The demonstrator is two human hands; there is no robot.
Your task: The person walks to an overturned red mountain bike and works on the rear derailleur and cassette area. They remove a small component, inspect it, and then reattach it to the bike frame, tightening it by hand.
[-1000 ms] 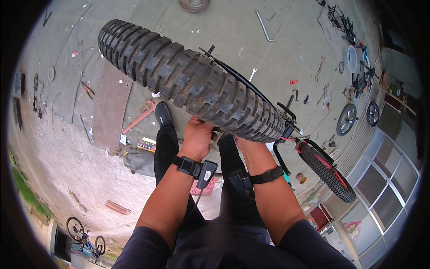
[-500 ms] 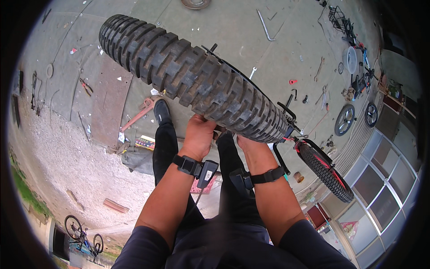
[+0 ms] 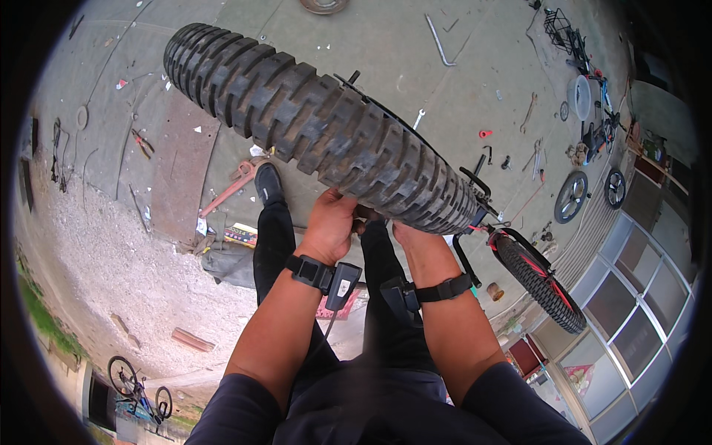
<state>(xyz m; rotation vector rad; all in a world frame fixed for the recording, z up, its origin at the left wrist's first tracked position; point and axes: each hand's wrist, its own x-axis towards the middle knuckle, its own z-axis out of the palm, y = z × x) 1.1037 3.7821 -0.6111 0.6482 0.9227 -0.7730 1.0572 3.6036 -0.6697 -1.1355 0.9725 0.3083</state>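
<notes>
A wide knobbly bicycle tyre (image 3: 297,111) stretches across the middle of the view. It belongs to a bike that seems to stand upside down, with its other wheel (image 3: 539,280), red-rimmed, at the right. Just below the near side of the tyre, my left hand (image 3: 330,222) is closed, its fingertips at a small dark part beside the wheel; what they grip I cannot make out. To its right, my right hand (image 3: 409,236) reaches up beneath the tyre, which hides its fingers. Both wrists wear black straps with small devices.
On the grey floor lie an open-end wrench (image 3: 419,119), a bent metal bar (image 3: 439,41), red-handled pliers (image 3: 142,144) and a large red pipe wrench (image 3: 228,189). Loose wheels (image 3: 571,198) and bike parts sit at the right. Pale gravel (image 3: 126,252) covers the left.
My left hand has shifted very slightly by the tyre's near side. The tyre and my right hand look the same.
</notes>
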